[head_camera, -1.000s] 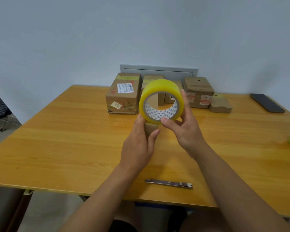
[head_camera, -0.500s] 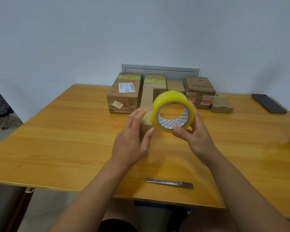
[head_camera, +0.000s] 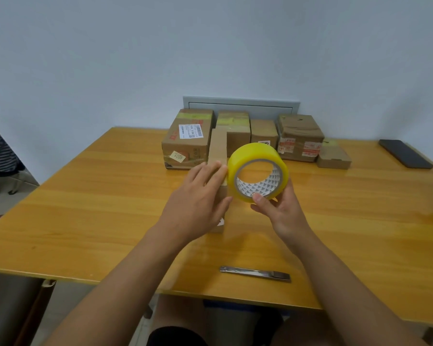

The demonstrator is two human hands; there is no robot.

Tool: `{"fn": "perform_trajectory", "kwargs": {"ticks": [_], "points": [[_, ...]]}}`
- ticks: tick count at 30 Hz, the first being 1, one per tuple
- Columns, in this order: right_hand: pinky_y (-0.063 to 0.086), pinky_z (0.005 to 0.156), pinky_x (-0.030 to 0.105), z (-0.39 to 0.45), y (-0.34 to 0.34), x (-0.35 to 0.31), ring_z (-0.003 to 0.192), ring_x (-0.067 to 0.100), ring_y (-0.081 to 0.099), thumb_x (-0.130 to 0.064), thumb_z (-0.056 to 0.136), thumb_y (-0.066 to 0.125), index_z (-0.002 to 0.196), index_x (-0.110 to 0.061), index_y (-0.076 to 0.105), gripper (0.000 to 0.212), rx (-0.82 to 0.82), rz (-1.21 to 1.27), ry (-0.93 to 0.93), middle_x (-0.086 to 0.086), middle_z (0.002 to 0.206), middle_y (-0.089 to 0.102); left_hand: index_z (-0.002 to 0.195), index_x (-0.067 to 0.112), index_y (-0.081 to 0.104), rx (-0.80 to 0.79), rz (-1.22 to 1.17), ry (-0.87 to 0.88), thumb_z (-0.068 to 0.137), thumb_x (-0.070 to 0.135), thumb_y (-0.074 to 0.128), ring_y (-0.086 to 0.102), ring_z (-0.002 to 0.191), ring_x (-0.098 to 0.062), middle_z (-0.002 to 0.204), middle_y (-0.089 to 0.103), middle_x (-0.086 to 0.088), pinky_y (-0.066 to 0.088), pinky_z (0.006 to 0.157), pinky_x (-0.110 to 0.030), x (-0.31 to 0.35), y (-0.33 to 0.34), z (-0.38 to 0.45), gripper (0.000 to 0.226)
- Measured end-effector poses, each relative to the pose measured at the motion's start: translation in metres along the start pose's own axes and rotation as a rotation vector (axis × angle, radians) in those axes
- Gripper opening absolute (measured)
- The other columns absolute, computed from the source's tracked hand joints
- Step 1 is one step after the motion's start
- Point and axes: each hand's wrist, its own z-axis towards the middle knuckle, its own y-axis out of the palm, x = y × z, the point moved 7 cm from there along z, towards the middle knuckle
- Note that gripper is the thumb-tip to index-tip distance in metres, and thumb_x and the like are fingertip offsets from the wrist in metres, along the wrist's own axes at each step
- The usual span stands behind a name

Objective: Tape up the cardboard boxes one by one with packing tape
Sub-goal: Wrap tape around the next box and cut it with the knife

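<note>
Pale blue wall backs the wooden desk point(head_camera: 85, 196), where I see a row of cardboard boxes point(head_camera: 243, 136) lined along the far edge. Just in front of that row, my left hand point(head_camera: 198, 203) lies with straight fingers on a long narrow box point(head_camera: 217, 148), while my right hand point(head_camera: 280, 211) is curled around the yellow tape roll point(head_camera: 258, 172), held upright just right of that box. A metal cutter point(head_camera: 255, 273) lies nearer me; a dark phone point(head_camera: 405, 153) sits right of the row.
</note>
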Motion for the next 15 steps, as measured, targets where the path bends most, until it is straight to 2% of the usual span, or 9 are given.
{"fn": "perform_trajectory", "kwargs": {"ticks": [3,6,8,11,15], "points": [[0.056,0.091,0.043,-0.001,-0.001,-0.002,0.122,0.015,0.054,-0.03,0.083,0.07,0.151,-0.034,0.023,0.083,0.005,-0.023,-0.008,-0.007,0.135,0.051,0.153,0.023,0.034,-0.012,-0.16,-0.082,0.097,0.037,0.058,0.048,0.133,-0.022,0.161,0.027,-0.001,0.051,0.09,-0.033,0.0,0.002,-0.002,0.063],[0.052,0.098,0.049,-0.001,-0.007,-0.01,0.125,0.013,0.052,-0.03,0.085,0.071,0.152,-0.035,0.022,0.083,0.018,-0.064,-0.041,-0.007,0.139,0.049,0.15,0.019,0.04,0.064,-0.35,-0.143,0.096,0.032,0.061,0.035,0.142,-0.014,0.158,0.032,0.0,0.046,0.105,-0.033,0.004,-0.001,-0.004,0.06],[0.053,0.097,0.043,-0.001,-0.009,-0.018,0.125,0.012,0.053,-0.03,0.084,0.072,0.153,-0.033,0.02,0.086,0.02,-0.069,-0.066,-0.007,0.141,0.049,0.148,0.018,0.043,0.124,-0.503,-0.208,0.095,0.03,0.062,0.032,0.143,-0.009,0.155,0.039,0.001,0.041,0.111,-0.035,0.004,0.001,-0.005,0.057],[0.054,0.093,0.03,-0.003,-0.005,-0.024,0.12,0.006,0.056,-0.024,0.084,0.071,0.153,-0.029,0.022,0.085,-0.011,-0.063,-0.072,-0.007,0.137,0.052,0.146,0.015,0.046,0.206,-0.643,-0.281,0.094,0.023,0.064,0.036,0.142,-0.008,0.151,0.044,0.0,0.041,0.112,-0.036,0.005,0.013,-0.016,0.056],[0.054,0.093,0.03,-0.007,0.005,-0.017,0.12,0.009,0.057,-0.031,0.079,0.072,0.145,-0.026,0.034,0.076,-0.073,-0.1,-0.031,-0.008,0.132,0.055,0.143,0.017,0.045,0.227,-0.695,-0.368,0.095,0.025,0.062,0.046,0.134,-0.013,0.144,0.05,0.002,0.047,0.103,-0.041,-0.002,0.033,-0.037,0.052]]}}
